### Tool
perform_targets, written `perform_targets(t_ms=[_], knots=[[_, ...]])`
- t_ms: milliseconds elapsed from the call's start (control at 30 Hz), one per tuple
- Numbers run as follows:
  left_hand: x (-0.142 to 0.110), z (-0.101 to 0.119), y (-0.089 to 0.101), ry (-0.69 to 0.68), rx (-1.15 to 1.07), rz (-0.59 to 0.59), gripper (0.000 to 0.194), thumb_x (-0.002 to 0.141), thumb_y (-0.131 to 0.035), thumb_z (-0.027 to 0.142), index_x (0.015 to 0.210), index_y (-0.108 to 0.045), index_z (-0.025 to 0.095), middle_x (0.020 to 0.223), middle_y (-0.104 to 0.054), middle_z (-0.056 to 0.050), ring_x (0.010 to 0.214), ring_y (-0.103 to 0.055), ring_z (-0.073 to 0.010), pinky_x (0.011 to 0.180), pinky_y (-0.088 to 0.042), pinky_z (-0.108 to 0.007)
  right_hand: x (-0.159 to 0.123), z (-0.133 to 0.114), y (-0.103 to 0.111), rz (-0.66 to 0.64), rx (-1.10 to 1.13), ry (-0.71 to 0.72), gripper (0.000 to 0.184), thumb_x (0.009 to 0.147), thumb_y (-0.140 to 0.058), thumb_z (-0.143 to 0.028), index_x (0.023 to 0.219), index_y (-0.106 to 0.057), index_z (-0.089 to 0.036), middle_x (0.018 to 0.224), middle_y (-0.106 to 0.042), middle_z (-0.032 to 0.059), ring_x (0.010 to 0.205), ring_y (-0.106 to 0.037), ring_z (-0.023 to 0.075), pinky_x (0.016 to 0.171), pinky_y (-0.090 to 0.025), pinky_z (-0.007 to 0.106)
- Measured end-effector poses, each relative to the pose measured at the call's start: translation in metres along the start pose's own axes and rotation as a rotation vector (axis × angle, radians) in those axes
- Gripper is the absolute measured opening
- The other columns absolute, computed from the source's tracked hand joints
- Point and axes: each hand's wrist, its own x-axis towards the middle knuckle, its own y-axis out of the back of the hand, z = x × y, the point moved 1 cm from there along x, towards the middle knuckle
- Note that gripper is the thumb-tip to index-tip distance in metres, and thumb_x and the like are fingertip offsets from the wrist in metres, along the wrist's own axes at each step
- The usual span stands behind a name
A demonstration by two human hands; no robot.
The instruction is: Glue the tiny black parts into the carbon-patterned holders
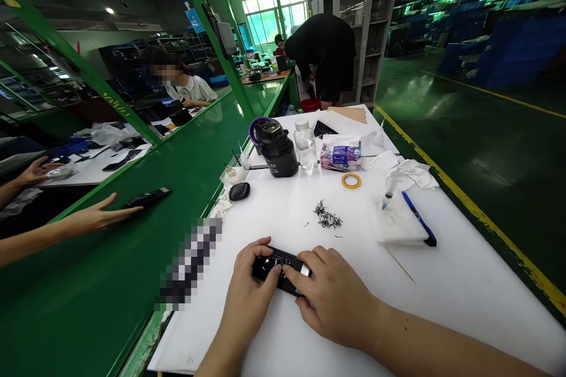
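Observation:
A small, flat black device point(281, 257) with a glossy face, a textured end and a silver band lies low over the white table between my hands. My left hand point(248, 285) wraps its left end, with the thumb pressed on the top face. From the other side my right hand point(336, 291) grips the silver-banded end, its fingertips meeting my left thumb near the middle. Both hands partly cover the device, so its exact kind is unclear. Just beyond it lies a loose pile of short black bits point(328, 217).
Behind stand a black jug point(279, 153), a clear bottle point(306, 147), a wipes pack point(340, 156) and yellow tape point(351, 181). At right, a syringe point(391, 191) and blue cutter point(418, 217) rest on white pads. Left, a co-worker's hand point(99, 212) touches a black device on the green belt.

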Motion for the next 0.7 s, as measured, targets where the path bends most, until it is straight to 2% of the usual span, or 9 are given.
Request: perform_targets(t_ms=[167, 333, 500, 700], knots=[[0.003, 0.002, 0.0, 0.068, -0.025, -0.018, 0.025, 0.077, -0.061, 0.031, 0.1, -0.056, 0.024, 0.131, -0.058, -0.008, 0.127, -0.049, -0.0291, 0.109, -0.035, -0.052, 0.003, -0.004, -0.006, 0.0, -0.099, 0.008, 0.05, 0.085, -0.054, -0.026, 0.134, -0.051, -0.018, 0.11, -0.057, 0.0127, 0.094, -0.047, 0.0275, 0.074, -0.038, 0.041], [0.007, 0.008, 0.001, 0.156, -0.057, -0.031, 0.033, 0.073, -0.063, 0.03, 0.105, -0.058, 0.023, 0.135, -0.055, -0.009, 0.13, -0.047, -0.0307, 0.11, -0.033, -0.052, 0.0, 0.002, -0.001, 0.004, -0.01, 0.022, 0.048, 0.088, -0.054, -0.03, 0.136, -0.049, -0.023, 0.115, -0.057, 0.01, 0.098, -0.047, 0.0264, 0.081, -0.039, 0.04], [0.014, 0.005, 0.0, 0.262, -0.105, -0.031, 0.042, 0.064, -0.069, 0.024, 0.105, -0.059, 0.022, 0.136, -0.054, -0.011, 0.13, -0.047, -0.0332, 0.108, -0.037, -0.051, -0.003, 0.006, 0.002, -0.003, 0.037, 0.02, 0.048, 0.089, -0.056, -0.033, 0.135, -0.05, -0.022, 0.119, -0.056, 0.0106, 0.101, -0.047, 0.0262, 0.085, -0.039, 0.041], [0.018, 0.003, -0.001, 0.281, -0.161, -0.016, 0.042, 0.058, -0.069, 0.016, 0.1, -0.061, 0.02, 0.133, -0.056, -0.012, 0.128, -0.048, -0.0327, 0.107, -0.038, -0.046, -0.002, 0.003, -0.002, 0.012, 0.028, 0.008, 0.047, 0.089, -0.055, -0.03, 0.136, -0.049, -0.026, 0.117, -0.057, 0.0087, 0.099, -0.048, 0.0261, 0.083, -0.039, 0.04]])
